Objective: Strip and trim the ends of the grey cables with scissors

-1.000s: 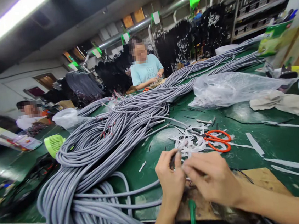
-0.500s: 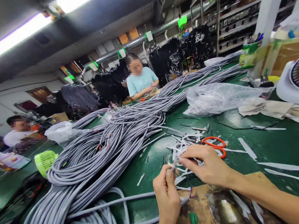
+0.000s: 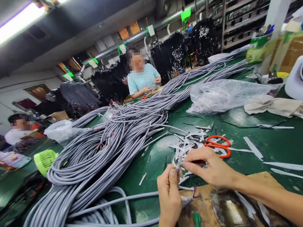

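My left hand (image 3: 169, 193) is closed round a grey cable near its end, thumb on top. The stripped end (image 3: 176, 164) sticks up from the grip, with whitish strands. At that end my right hand (image 3: 210, 167) pinches the strands between thumb and fingertips; the fingers partly hide them. Below, a second grey cable end (image 3: 187, 200) with fine coloured wires lies on a worn brown board (image 3: 188, 221). Scissors with orange handles (image 3: 218, 146) rest just beyond my right hand, beside a heap of white strips (image 3: 183, 144).
Long bundles of grey cable (image 3: 91, 163) cover the left and middle of the green table (image 3: 142, 157). A green-handled tool (image 3: 197, 222) lies on the board. Farther off are a clear plastic bag (image 3: 220, 95), a cloth (image 3: 275, 106) and a white fan (image 3: 302, 79). A person (image 3: 144, 78) sits opposite.
My hands stay at the cable end, nearly in the same pose. The view has shifted slightly. The hands of the person opposite have moved apart.
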`<control>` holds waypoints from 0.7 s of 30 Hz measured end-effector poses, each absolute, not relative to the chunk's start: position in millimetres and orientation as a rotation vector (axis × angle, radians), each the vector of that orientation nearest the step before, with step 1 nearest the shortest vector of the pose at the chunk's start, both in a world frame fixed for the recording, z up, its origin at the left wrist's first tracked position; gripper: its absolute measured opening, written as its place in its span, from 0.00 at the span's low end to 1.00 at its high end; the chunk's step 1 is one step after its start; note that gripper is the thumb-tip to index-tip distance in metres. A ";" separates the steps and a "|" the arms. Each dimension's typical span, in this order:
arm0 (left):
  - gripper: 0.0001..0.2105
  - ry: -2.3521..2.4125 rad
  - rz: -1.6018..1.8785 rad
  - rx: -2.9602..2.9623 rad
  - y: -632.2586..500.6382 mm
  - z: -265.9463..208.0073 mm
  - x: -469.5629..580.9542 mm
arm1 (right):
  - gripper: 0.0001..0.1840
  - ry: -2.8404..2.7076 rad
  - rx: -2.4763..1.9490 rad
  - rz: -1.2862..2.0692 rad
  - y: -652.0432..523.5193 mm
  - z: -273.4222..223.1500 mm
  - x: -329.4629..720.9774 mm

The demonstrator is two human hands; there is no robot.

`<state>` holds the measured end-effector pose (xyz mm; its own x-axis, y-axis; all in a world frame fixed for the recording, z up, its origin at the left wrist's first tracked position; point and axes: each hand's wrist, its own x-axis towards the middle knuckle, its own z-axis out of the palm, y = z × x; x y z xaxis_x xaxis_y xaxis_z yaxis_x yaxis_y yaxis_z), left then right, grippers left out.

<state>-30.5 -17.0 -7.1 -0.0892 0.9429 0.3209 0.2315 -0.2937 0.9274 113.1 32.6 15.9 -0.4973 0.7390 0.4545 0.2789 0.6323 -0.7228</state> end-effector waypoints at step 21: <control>0.06 1.461 1.587 1.892 -19.0 -17.9 -22.3 | 0.12 -1.727 -0.842 0.974 25.1 11.2 108.1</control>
<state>-22.3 -19.0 -17.9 -0.1096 0.8079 0.5791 0.5101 -0.4543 0.7303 108.1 25.1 11.2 -0.3135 0.8635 0.3951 0.1089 0.4461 -0.8883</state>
